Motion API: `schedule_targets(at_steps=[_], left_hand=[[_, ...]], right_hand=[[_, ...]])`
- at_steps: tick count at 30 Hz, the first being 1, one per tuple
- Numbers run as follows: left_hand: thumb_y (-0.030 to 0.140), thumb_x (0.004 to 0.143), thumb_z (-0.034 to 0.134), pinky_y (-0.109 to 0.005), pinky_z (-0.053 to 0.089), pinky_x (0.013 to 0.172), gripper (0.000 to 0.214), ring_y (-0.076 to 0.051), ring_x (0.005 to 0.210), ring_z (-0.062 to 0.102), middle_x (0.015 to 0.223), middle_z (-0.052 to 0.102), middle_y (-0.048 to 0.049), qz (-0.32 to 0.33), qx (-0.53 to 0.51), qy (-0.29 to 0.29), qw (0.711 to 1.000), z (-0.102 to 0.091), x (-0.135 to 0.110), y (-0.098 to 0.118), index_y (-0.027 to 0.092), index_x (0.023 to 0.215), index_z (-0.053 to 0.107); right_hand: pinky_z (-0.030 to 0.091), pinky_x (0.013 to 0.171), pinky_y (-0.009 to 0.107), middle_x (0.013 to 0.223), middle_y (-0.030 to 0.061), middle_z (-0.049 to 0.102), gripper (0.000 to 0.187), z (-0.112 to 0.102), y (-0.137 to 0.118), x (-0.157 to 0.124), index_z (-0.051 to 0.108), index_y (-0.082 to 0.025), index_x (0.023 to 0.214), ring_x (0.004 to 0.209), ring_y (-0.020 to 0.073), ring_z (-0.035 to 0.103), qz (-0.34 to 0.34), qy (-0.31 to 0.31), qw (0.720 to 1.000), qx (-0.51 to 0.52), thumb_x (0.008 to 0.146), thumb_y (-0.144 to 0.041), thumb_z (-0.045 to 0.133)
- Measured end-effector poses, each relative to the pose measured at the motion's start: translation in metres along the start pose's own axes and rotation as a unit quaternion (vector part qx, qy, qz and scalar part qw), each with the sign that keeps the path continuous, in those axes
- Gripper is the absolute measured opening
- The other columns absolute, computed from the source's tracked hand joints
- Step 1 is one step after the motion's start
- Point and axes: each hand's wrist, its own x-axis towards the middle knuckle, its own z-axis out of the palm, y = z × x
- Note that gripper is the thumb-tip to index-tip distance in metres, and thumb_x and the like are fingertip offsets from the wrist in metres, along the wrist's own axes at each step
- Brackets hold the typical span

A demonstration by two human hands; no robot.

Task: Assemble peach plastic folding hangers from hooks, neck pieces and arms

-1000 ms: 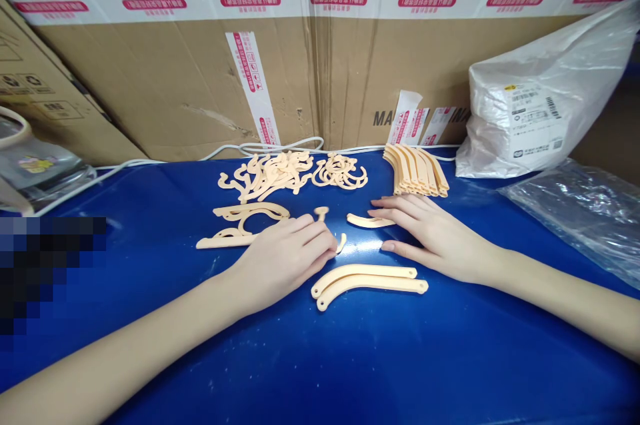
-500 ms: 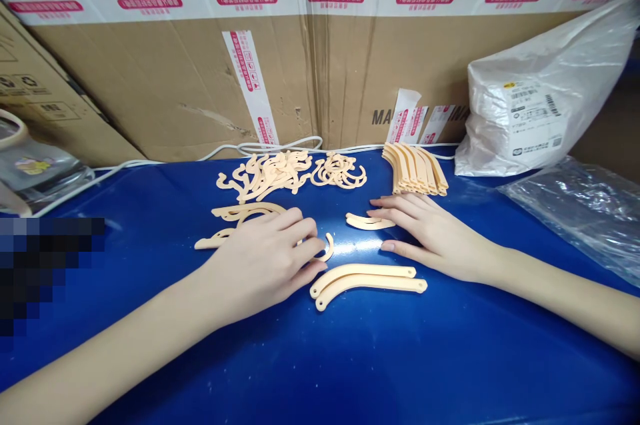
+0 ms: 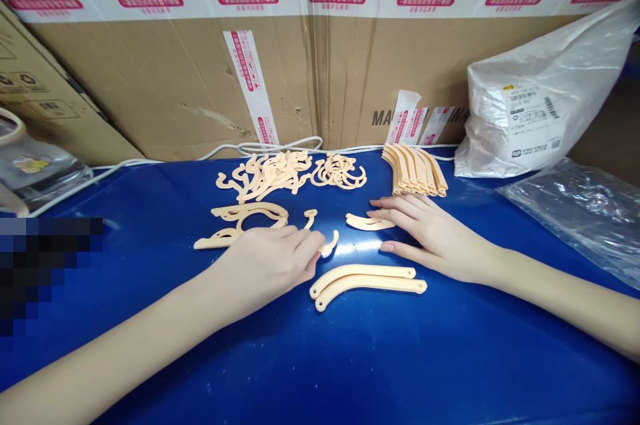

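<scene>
My left hand (image 3: 267, 265) lies on the blue table (image 3: 350, 358), its fingertips pinched on a small curved cream hook piece (image 3: 327, 244). My right hand (image 3: 435, 235) rests flat with fingers stretched, the tips on a short curved cream piece (image 3: 363, 222). Two long curved cream strips (image 3: 367, 278) lie side by side between the hands, towards me. Left of my left hand lie larger curved cut-outs (image 3: 240, 222).
A loose heap of small cream hooks (image 3: 290, 172) and a stack of curved strips (image 3: 415, 172) lie at the back. Cardboard boxes (image 3: 300, 58) wall off the rear, with white cables along them. A white plastic bag (image 3: 540, 105) and clear film (image 3: 580, 212) lie on the right.
My left hand slid a little left and back, then drew its fingers into a pinch on the small hook piece, uncovering its upper end. The right hand has stayed put.
</scene>
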Motion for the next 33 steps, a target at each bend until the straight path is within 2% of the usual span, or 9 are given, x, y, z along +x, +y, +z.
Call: schedule_targets(at_steps=[4, 7, 10, 15, 19, 23, 26, 29, 33], left_hand=[[0.022, 0.093, 0.040, -0.023, 0.028, 0.043, 0.020, -0.012, 0.047, 0.050, 0.058, 0.054, 0.0030, -0.052, -0.065, -0.009, 0.996, 0.001, 0.000, 0.001, 0.019, 0.085, 0.057], [0.022, 0.093, 0.042, -0.022, 0.036, 0.049, 0.014, -0.013, 0.063, 0.056, 0.069, 0.059, 0.0007, -0.094, -0.151, -0.020, 0.984, 0.001, 0.001, 0.001, 0.019, 0.088, 0.054], [0.025, 0.094, 0.042, -0.024, 0.042, 0.060, 0.014, -0.016, 0.079, 0.055, 0.079, 0.061, -0.0017, -0.113, -0.219, -0.011, 0.969, 0.002, 0.002, 0.002, 0.018, 0.087, 0.052], [0.024, 0.099, 0.037, -0.029, 0.041, 0.073, 0.022, -0.018, 0.084, 0.047, 0.081, 0.059, -0.0018, -0.110, -0.230, 0.027, 0.967, 0.000, 0.002, 0.002, 0.018, 0.085, 0.052], [0.025, 0.099, 0.039, -0.030, 0.041, 0.073, 0.018, -0.018, 0.085, 0.047, 0.084, 0.058, -0.0018, -0.165, -0.243, 0.042, 0.955, -0.003, 0.002, 0.002, 0.019, 0.087, 0.051], [0.029, 0.098, 0.039, -0.031, 0.041, 0.072, 0.017, -0.017, 0.084, 0.050, 0.089, 0.056, -0.0024, -0.205, -0.277, 0.032, 0.938, -0.003, 0.001, 0.001, 0.019, 0.090, 0.050], [0.030, 0.098, 0.039, -0.030, 0.041, 0.072, 0.017, -0.017, 0.084, 0.051, 0.090, 0.055, -0.0024, -0.217, -0.290, 0.024, 0.932, 0.001, 0.000, -0.001, 0.019, 0.091, 0.051], [0.031, 0.098, 0.039, -0.030, 0.041, 0.071, 0.018, -0.017, 0.084, 0.051, 0.091, 0.055, -0.0024, -0.226, -0.297, 0.006, 0.928, 0.005, -0.001, -0.003, 0.020, 0.090, 0.051], [0.031, 0.098, 0.039, -0.030, 0.041, 0.071, 0.018, -0.017, 0.084, 0.051, 0.090, 0.055, -0.0020, -0.231, -0.303, -0.004, 0.925, 0.008, -0.003, -0.005, 0.020, 0.090, 0.051]], right_hand=[[0.041, 0.098, 0.050, 0.133, 0.0119, 0.054, 0.042, 0.000, 0.000, 0.000, 0.053, -0.021, 0.128, 0.123, 0.0283, 0.048, -0.004, 0.003, 1.000, -0.001, 0.093, -0.044, 0.047], [0.041, 0.098, 0.050, 0.134, 0.0122, 0.053, 0.042, 0.000, 0.000, 0.000, 0.052, -0.021, 0.128, 0.123, 0.0284, 0.047, -0.007, 0.003, 1.000, -0.002, 0.093, -0.044, 0.046], [0.040, 0.099, 0.049, 0.134, 0.0116, 0.053, 0.041, -0.001, 0.000, 0.000, 0.053, -0.021, 0.127, 0.124, 0.0272, 0.046, -0.006, -0.002, 1.000, 0.000, 0.094, -0.044, 0.046], [0.038, 0.101, 0.048, 0.134, 0.0111, 0.052, 0.041, -0.001, -0.002, 0.001, 0.053, -0.022, 0.127, 0.125, 0.0263, 0.045, 0.001, -0.013, 1.000, 0.010, 0.094, -0.045, 0.045], [0.036, 0.102, 0.046, 0.135, 0.0108, 0.051, 0.042, -0.001, 0.000, 0.001, 0.052, -0.022, 0.128, 0.125, 0.0255, 0.044, 0.002, -0.017, 1.000, 0.005, 0.094, -0.045, 0.045], [0.034, 0.104, 0.047, 0.135, 0.0103, 0.050, 0.045, -0.011, 0.005, 0.000, 0.051, -0.022, 0.129, 0.123, 0.0258, 0.045, -0.025, -0.007, 1.000, -0.016, 0.090, -0.045, 0.052], [0.035, 0.101, 0.044, 0.123, 0.0083, 0.057, 0.032, -0.025, 0.009, -0.001, 0.060, -0.022, 0.113, 0.116, 0.0255, 0.048, -0.057, 0.003, 0.998, -0.041, 0.087, -0.040, 0.057], [0.036, 0.096, 0.044, 0.108, 0.0077, 0.060, 0.019, -0.036, 0.014, -0.001, 0.066, -0.022, 0.094, 0.104, 0.0255, 0.052, -0.059, 0.007, 0.995, -0.084, 0.086, -0.037, 0.056], [0.037, 0.089, 0.043, 0.101, 0.0069, 0.060, 0.021, -0.042, 0.025, -0.004, 0.066, -0.023, 0.095, 0.095, 0.0240, 0.053, -0.045, -0.017, 0.993, -0.107, 0.088, -0.038, 0.053]])
